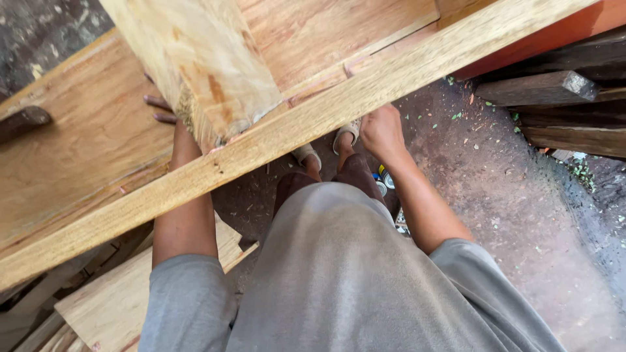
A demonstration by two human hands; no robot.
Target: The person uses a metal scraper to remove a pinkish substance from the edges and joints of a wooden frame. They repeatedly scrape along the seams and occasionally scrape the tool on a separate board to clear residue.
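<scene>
A long pale wooden rail [313, 117] runs slantwise across the view, the near edge of a big plywood-and-timber frame [85, 143]. My right hand [380, 130] grips the underside of that rail near its middle. My left hand [171, 124] reaches under the frame beside a thick upright wooden post [202, 58]; only two fingertips show past the post, the rest is hidden. Below are my grey shirt, dark shorts and sandalled feet [326, 146].
Dark timber offcuts [541, 88] lie stacked at the right on the dirt floor [521, 208]. Pale planks [104, 300] are piled at the lower left. A small can [385, 179] sits by my right foot. An orange-red board [554, 32] borders the frame's far right.
</scene>
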